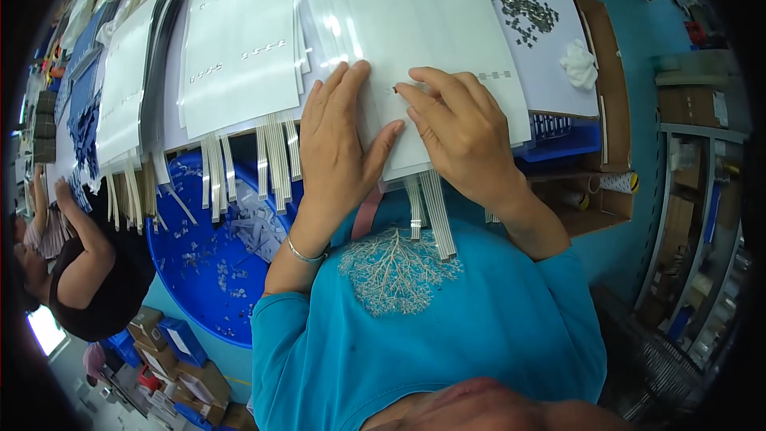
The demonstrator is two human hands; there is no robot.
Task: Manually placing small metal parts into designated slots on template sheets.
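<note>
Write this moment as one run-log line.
left hand: on white rectangular sheet | right hand: index fingertip at small dark piece

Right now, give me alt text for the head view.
A person's right hand has a tiny dark piece at its index finger, over a white sheet; the left hand rests along the sheet's left side. Striped strips hang from the near edge; small metallic pieces lie upper right.

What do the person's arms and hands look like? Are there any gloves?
No gloves: the left hand and right hand are bare. A thin silver bangle circles the left wrist. The short sleeves are bright teal-blue.
</note>
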